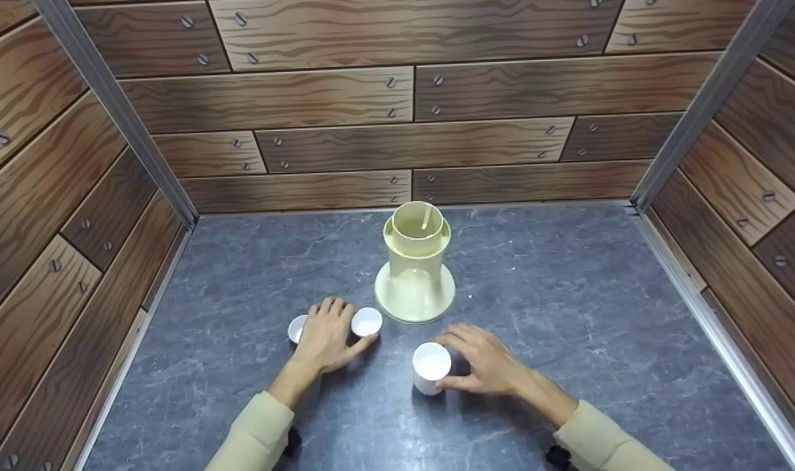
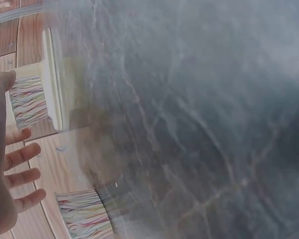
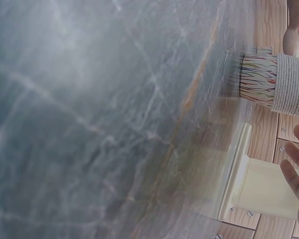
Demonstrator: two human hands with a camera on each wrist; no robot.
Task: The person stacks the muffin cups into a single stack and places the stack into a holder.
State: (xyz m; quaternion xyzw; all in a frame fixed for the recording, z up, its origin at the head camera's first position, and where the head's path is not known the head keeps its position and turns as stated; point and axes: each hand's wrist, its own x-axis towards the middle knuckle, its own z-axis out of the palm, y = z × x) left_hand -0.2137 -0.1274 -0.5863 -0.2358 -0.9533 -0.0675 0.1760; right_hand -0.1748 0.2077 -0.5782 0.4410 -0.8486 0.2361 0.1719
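Note:
My left hand (image 1: 326, 337) lies low over the table between two white paper cups. One cup (image 1: 367, 322) stands between its thumb and index finger; the other cup (image 1: 297, 328) sits at its outer side, partly hidden. In the left wrist view, the fingers (image 2: 23, 157) are spread and fairly straight. My right hand (image 1: 485, 363) is beside a stack of paper cups (image 1: 431, 367), thumb and fingers spread around its side. The right wrist view shows the stack (image 3: 259, 79) with coloured squiggly lines and many rims; the visible fingers (image 3: 292, 174) stand apart from it.
Behind the hands stands a pale yellow holder (image 1: 415, 294) with a round base and an open tube on top. Wood-patterned walls (image 1: 345, 98) enclose the grey marbled table (image 1: 567, 294) at the back and both sides.

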